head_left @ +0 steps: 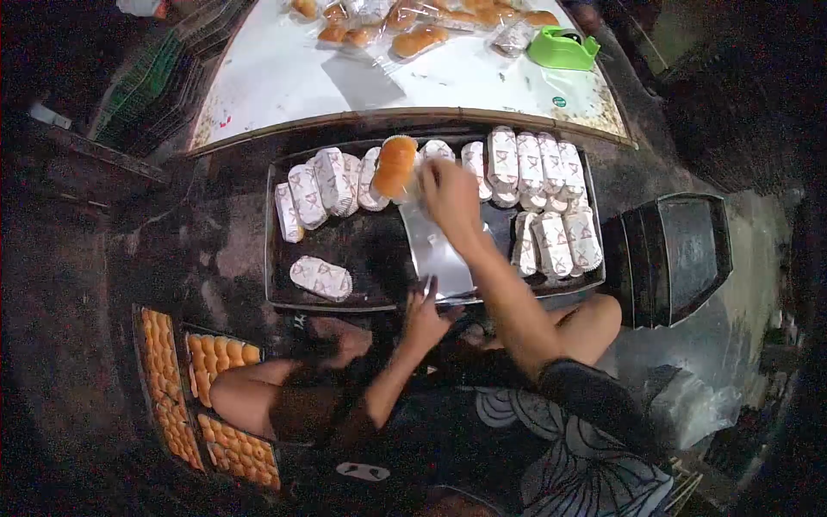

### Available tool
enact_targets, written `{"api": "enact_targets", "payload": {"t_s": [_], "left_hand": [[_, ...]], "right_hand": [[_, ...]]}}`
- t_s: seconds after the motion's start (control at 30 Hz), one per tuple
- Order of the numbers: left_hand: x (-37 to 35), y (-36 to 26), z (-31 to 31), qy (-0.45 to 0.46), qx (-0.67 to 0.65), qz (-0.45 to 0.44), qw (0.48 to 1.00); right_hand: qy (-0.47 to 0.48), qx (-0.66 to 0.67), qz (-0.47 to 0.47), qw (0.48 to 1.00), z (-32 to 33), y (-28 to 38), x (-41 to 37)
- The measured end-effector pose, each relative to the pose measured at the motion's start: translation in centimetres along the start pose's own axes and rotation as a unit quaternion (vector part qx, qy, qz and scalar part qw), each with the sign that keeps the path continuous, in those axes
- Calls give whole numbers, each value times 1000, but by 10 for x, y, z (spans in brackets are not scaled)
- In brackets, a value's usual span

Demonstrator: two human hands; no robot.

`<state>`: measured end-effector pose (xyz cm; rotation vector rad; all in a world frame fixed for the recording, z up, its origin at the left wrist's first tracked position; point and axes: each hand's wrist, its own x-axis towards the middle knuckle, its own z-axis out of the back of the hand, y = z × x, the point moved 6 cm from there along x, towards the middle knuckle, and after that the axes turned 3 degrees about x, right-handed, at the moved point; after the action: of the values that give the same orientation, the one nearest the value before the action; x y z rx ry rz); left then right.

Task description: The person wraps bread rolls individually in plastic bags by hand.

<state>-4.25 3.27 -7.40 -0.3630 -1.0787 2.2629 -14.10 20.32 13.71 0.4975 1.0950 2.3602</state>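
Note:
A golden bread roll (395, 167) in a paper liner stands tilted at the back of a dark tray (345, 250). Just to its right, my right hand (451, 196) is closed in a pinch, with clear plastic showing between its fingers and the roll. Below this hand, a clear plastic bag or a stack of them (441, 258) lies across the tray's middle and over its front edge. My left hand (425, 323) is closed at the near end of that plastic; its fingertips are partly blurred. Around them lie paper-wrapped rolls (332, 183), with a single wrapped roll (321, 277) at the front left.
Behind the tray stands a white table (284, 82) bearing several bagged rolls (419, 40) and a green tape dispenser (563, 50). Dark stacked trays (689, 254) stand at right. Trays of unwrapped rolls (226, 355) lie at lower left, and crumpled clear plastic (696, 405) at lower right.

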Motion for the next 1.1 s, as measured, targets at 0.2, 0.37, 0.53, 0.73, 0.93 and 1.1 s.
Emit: {"api": "enact_targets", "payload": {"t_s": [0.2,0.37,0.53,0.73,0.93,1.1], "left_hand": [[31,-10,39,109,127,-17,986],[33,-16,63,210,17,98,973],[36,-53,82,-29,-145,32,988],[38,-56,95,-188,-328,70,923],[51,52,130,-143,-638,299,695],[39,51,175,-302,-691,286,591]], "right_hand": [[195,196,-44,960,-49,-38,-85],[236,69,-128,961,-76,-120,-226],[47,49,-113,991,-53,-101,-177],[0,601,-216,770,-95,-93,-104],[264,283,-180,904,-167,-64,-78],[-62,-240,-89,965,-178,-80,55]]}}
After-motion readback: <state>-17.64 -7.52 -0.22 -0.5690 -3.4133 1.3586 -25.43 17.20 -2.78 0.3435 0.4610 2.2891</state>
